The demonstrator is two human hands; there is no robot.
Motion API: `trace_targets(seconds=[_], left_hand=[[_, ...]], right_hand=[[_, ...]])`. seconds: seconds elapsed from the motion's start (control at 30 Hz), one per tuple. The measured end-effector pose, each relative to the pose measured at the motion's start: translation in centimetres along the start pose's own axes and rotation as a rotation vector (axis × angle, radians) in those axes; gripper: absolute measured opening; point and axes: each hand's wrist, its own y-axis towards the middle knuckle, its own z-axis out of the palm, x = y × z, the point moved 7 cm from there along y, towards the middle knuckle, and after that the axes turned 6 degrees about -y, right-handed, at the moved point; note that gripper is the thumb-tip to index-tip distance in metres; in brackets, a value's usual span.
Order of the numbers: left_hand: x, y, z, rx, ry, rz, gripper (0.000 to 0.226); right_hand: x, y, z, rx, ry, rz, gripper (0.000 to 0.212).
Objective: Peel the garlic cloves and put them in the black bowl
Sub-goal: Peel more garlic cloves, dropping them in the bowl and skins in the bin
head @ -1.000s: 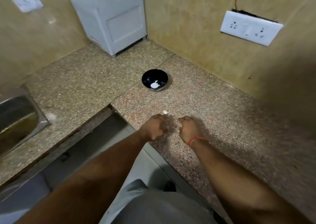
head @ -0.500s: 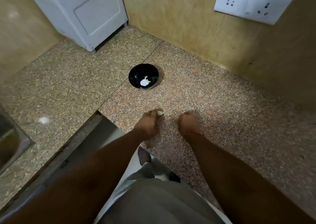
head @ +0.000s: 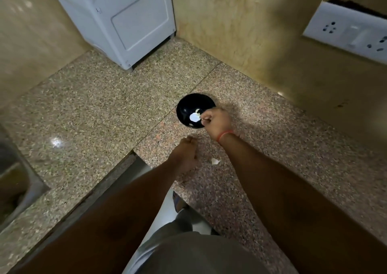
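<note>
Right hand point(head: 216, 123): reaching over the near rim of the black bowl point(head: 184, 110), fingers point(head: 206, 118) curling together; whether they are pinching a clove cannot be told.
Left hand point(head: 185, 152): resting on the counter point(head: 94, 110), fingers curling loosely, holding nothing visible.
Garlic clove point(head: 194, 117): lying inside the bowl.
Peel scrap point(head: 214, 161): lying on the counter between the forearms.

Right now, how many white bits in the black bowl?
3 visible in the black bowl: a large white piece mid-bowl, a small one just behind it, a speck near the front rim. The right hand may hide more.
</note>
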Motion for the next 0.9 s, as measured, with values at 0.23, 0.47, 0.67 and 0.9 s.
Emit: trace_targets(seconds=[0.23, 0.47, 0.67, 0.9], left_hand=[[0.9, 0.3, -0.2, -0.017, -0.014, 0.061, 0.07], [-0.5, 0.2, 0.4, -0.102, -0.026, 0.101, 0.048], [-2.4, -0.4, 2.4, -0.206, -0.255, 0.139, 0.016], [-0.8, -1.7, 5.5, -0.131, -0.749, -0.125, 0.018]], right_hand=[[0.3, 2.3, 1.2, -0.03, 0.05, 0.06, 0.024], [-4.2, -5.5, 0.5, 0.02, -0.067, 0.066, 0.021], [-7.5, -11.2, 3.6, 0.341, -0.262, 0.069, 0.02], [-7.7, -13.1, 3.5, 0.243, -0.155, 0.084, 0.008]])
